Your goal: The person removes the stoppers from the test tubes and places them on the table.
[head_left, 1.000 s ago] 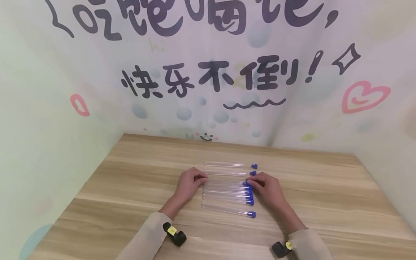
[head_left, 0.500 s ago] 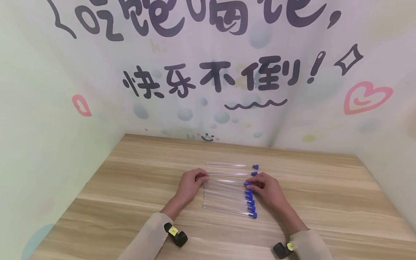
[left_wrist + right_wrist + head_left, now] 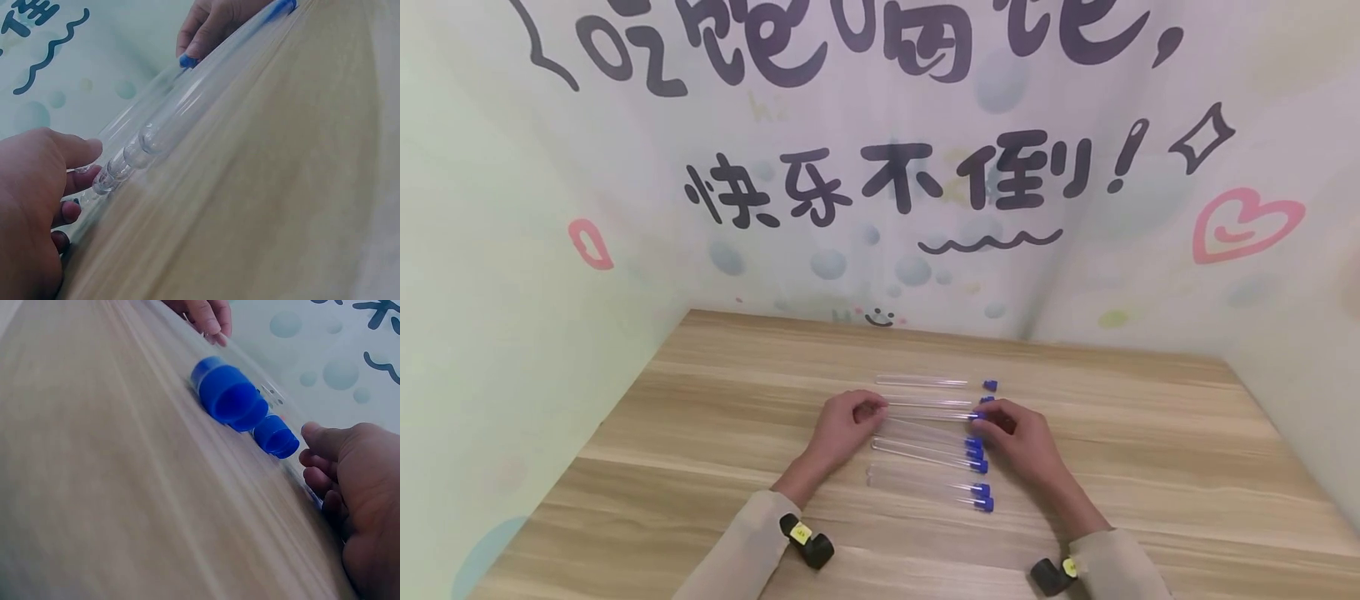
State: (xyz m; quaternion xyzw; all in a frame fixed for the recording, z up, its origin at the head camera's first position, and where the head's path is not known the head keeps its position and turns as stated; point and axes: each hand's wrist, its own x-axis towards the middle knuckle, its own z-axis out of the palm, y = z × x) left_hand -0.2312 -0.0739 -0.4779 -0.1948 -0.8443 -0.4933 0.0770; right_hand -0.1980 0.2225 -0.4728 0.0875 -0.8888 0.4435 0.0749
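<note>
A clear test tube point(image 3: 928, 416) with a blue cap point(image 3: 187, 61) lies crosswise between my hands. My left hand point(image 3: 848, 423) pinches its round end between thumb and finger, as the left wrist view shows. At its capped end, my right hand point(image 3: 1017, 433) pinches the blue cap, partly hidden by the fingers. Nearer to me lie several capped test tubes point(image 3: 921, 452), with blue caps point(image 3: 231, 394) showing in the right wrist view. Beyond my hands, two uncapped test tubes point(image 3: 922, 382) lie side by side.
A loose blue cap point(image 3: 990, 385) sits right of the farthest tube; a second loose cap point(image 3: 987, 399) is partly behind my right fingers. Wood-grain table point(image 3: 715, 400) surrounds the tubes. A printed cloth wall point(image 3: 820, 275) rises at its back edge.
The tube between my hands has shifted slightly away from the capped group. The two nearest capped tubes have slid or rolled a little toward me, widening the gap behind them.
</note>
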